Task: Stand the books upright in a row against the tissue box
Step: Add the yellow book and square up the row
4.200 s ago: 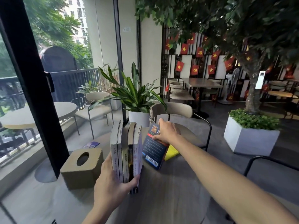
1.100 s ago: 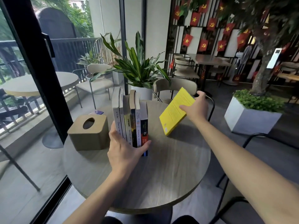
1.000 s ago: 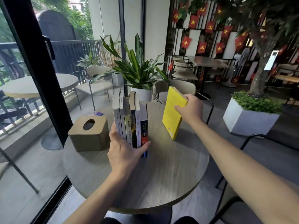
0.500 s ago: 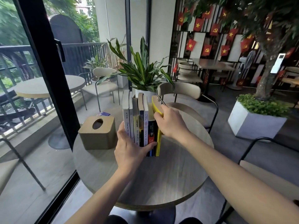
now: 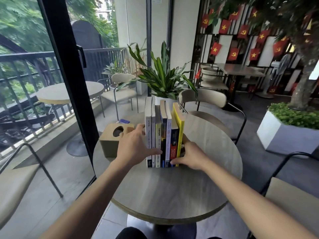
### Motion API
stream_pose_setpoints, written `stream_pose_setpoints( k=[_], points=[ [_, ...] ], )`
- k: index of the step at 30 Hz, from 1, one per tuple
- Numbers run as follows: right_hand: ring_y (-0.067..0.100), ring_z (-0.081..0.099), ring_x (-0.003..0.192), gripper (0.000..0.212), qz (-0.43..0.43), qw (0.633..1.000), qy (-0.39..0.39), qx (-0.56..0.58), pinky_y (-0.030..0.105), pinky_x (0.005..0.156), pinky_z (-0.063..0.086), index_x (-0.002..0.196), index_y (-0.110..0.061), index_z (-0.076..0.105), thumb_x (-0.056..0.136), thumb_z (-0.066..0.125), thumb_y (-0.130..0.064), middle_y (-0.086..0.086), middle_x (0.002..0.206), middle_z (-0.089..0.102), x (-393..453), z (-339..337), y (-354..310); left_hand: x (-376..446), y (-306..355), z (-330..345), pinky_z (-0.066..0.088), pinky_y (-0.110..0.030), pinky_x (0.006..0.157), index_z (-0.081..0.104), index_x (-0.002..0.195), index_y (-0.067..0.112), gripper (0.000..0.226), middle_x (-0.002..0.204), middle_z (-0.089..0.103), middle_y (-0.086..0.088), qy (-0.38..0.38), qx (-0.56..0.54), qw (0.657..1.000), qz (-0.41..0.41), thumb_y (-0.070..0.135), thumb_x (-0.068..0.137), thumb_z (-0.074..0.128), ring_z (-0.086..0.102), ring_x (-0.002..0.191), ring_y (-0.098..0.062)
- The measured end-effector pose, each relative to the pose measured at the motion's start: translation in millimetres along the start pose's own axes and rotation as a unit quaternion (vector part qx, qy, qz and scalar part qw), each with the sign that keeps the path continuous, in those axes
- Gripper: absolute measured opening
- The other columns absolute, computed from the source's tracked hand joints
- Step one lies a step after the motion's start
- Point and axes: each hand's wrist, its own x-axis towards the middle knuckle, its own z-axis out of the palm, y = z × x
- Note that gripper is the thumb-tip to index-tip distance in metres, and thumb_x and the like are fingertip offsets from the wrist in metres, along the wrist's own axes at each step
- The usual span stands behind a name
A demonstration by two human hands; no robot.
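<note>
Several books (image 5: 160, 133) stand upright in a row on the round wooden table (image 5: 172, 187), spines towards me. A yellow book (image 5: 180, 125) is the rightmost one. My left hand (image 5: 136, 145) presses against the row's left side, thumb across the spines. On the opposite side my right hand (image 5: 189, 155) cups the yellow book near its base. The tan tissue box (image 5: 112, 140) sits to the left of the row, with my left hand in the gap between them.
A beige chair (image 5: 203, 100) stands behind the table, with a potted plant (image 5: 164, 78) beyond it. A black door frame (image 5: 69, 75) and glass run along the left. A small blue item (image 5: 123, 121) lies behind the box. A white planter (image 5: 284, 137) is at right.
My right hand stood the yellow book at the row's right end, then slid down from its top to its base. My left hand shifted onto the row's left side.
</note>
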Motion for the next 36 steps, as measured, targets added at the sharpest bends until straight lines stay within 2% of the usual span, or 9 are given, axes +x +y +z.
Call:
stream_pose_setpoints(
  k=[4, 11, 15, 17, 22, 25, 29, 33, 36],
  points=[
    [-0.003, 0.051, 0.093, 0.109, -0.017, 1.0, 0.013, -0.002, 0.01, 0.072, 0.04, 0.146, -0.035, 0.022, 0.063, 0.091, -0.026, -0.004, 0.127, 0.062, 7, 3, 5, 9, -3, -11, 0.03, -0.045, 0.098, 0.053, 0.13, 0.026, 0.101, 0.118, 0.069, 0.006, -0.031, 0.029, 0.999, 0.022, 0.08, 0.048, 0.078, 0.046, 0.123, -0.024],
    [0.004, 0.051, 0.106, 0.107, -0.05, 0.999, 0.018, 0.011, 0.011, 0.077, 0.038, 0.144, -0.035, 0.025, 0.06, 0.091, -0.029, -0.009, 0.125, 0.062, 22, 9, 2, 22, -16, -14, 0.029, -0.049, 0.102, 0.053, 0.127, 0.031, 0.108, 0.122, 0.065, 0.006, -0.031, 0.087, 0.995, 0.026, 0.094, 0.041, 0.063, 0.042, 0.125, -0.027],
    [-0.011, 0.051, 0.092, 0.108, -0.054, 0.998, 0.018, 0.015, 0.003, 0.074, 0.036, 0.143, -0.042, 0.024, 0.059, 0.091, -0.029, -0.032, 0.1, 0.057, 31, 12, -2, 26, -24, -17, 0.028, -0.048, 0.102, 0.052, 0.134, 0.031, 0.115, 0.132, 0.061, 0.005, -0.018, 0.105, 0.994, 0.022, 0.098, 0.04, 0.056, 0.039, 0.125, -0.026],
    [-0.021, 0.048, 0.087, 0.11, -0.055, 0.998, 0.021, 0.012, 0.001, 0.068, 0.036, 0.143, -0.043, 0.023, 0.058, 0.091, -0.031, -0.036, 0.095, 0.053, 35, 14, -5, 30, -27, -20, 0.029, -0.049, 0.104, 0.052, 0.137, 0.031, 0.115, 0.135, 0.06, 0.004, -0.025, 0.106, 0.994, 0.015, 0.096, 0.042, 0.059, 0.039, 0.127, -0.027],
    [-0.001, 0.05, 0.103, 0.117, -0.057, 0.998, 0.017, 0.021, 0.014, 0.08, 0.04, 0.149, -0.035, 0.018, 0.058, 0.091, -0.032, -0.015, 0.122, 0.06, 47, 19, -9, 39, -34, -23, 0.039, -0.044, 0.097, 0.05, 0.136, 0.032, 0.109, 0.131, 0.059, 0.003, -0.054, 0.09, 0.994, -0.004, 0.088, 0.044, 0.071, 0.047, 0.121, -0.024],
    [0.001, 0.052, 0.105, 0.118, -0.058, 0.998, 0.009, 0.026, 0.016, 0.082, 0.042, 0.144, -0.04, 0.021, 0.051, 0.092, -0.041, -0.018, 0.119, 0.06, 52, 21, -11, 43, -39, -22, 0.044, -0.038, 0.089, 0.052, 0.133, 0.032, 0.105, 0.125, 0.063, 0.003, -0.056, 0.066, 0.996, -0.008, 0.086, 0.045, 0.074, 0.054, 0.111, -0.021],
    [-0.002, 0.055, 0.095, 0.116, -0.054, 0.998, 0.033, 0.02, 0.008, 0.069, 0.039, 0.138, -0.045, 0.023, 0.043, 0.089, -0.055, -0.026, 0.105, 0.058, 54, 26, -14, 44, -42, -16, 0.047, -0.033, 0.078, 0.054, 0.126, 0.032, 0.099, 0.112, 0.068, 0.006, -0.045, 0.044, 0.998, -0.007, 0.083, 0.044, 0.077, 0.054, 0.089, -0.013],
    [-0.002, 0.052, 0.096, 0.109, -0.054, 0.997, 0.056, 0.012, 0.008, 0.068, 0.035, 0.134, -0.047, 0.026, 0.045, 0.088, -0.058, -0.016, 0.122, 0.063, 54, 32, -16, 43, -47, -12, 0.039, -0.029, 0.071, 0.055, 0.127, 0.033, 0.097, 0.108, 0.068, 0.007, -0.034, 0.016, 0.999, -0.002, 0.077, 0.046, 0.082, 0.048, 0.085, -0.01],
    [-0.002, 0.052, 0.096, 0.108, -0.051, 0.997, 0.055, 0.011, 0.008, 0.067, 0.035, 0.135, -0.048, 0.027, 0.046, 0.089, -0.058, -0.014, 0.123, 0.064, 55, 34, -18, 43, -49, -17, 0.051, -0.034, 0.076, 0.056, 0.122, 0.033, 0.093, 0.106, 0.068, 0.006, -0.041, 0.021, 0.999, -0.012, 0.078, 0.045, 0.08, 0.056, 0.088, -0.013]
  ],
)
